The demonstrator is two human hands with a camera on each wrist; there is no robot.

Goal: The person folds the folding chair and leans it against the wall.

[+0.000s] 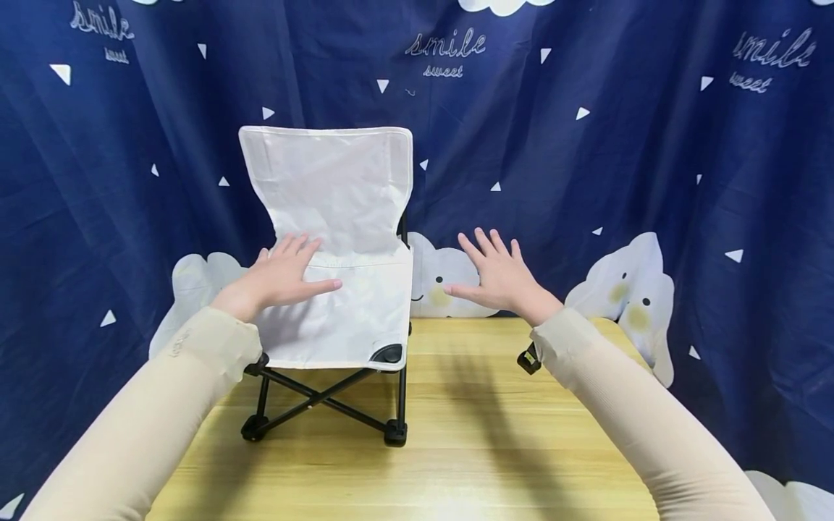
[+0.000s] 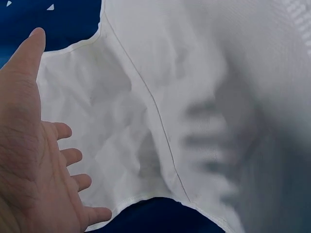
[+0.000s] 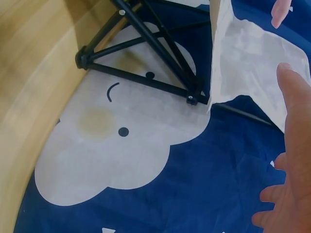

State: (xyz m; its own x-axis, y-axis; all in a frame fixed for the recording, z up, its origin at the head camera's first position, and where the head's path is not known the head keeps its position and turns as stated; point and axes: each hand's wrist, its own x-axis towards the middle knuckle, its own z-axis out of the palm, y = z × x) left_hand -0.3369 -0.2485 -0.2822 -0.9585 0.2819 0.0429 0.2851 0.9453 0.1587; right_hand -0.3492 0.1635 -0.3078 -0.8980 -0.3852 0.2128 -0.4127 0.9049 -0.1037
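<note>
1. Nearest me, my pale sleeves point(image 1: 641, 416) reach forward, and a small black item point(image 1: 529, 359) shows beside the right cuff; too much is hidden to tell what it is.
2. My left hand point(image 1: 280, 281) hangs palm down before the chair point(image 1: 358, 304), fingers spread and gripping nothing. Its shadow falls on the white cloth, so I judge it apart from it.
3. My right hand point(image 1: 504, 278) is spread too, fingers apart, holding nothing, out to the chair's right.
4. Under them lies the wood-grain table point(image 1: 426, 470). The chair stands upright on its left part, facing me.
5. The chair's seat point(image 1: 352, 318) is thin, creased cloth with a black corner patch point(image 1: 389, 353). I expect it to be soft, a little slick, and to sag if pinched.
6. Below it, the crossed black tubes point(image 1: 316, 397) look stiff but slim; I judge the whole thing light. I would hold the side tubes, minding my fingers near the crossing, where it might fold.
7. Farther back rises the backrest point(image 1: 332, 181), limp between its edges, a poor handle by cloth alone.
8. Behind everything hangs a blue curtain point(image 1: 625, 174) with clouds and triangles.
</note>
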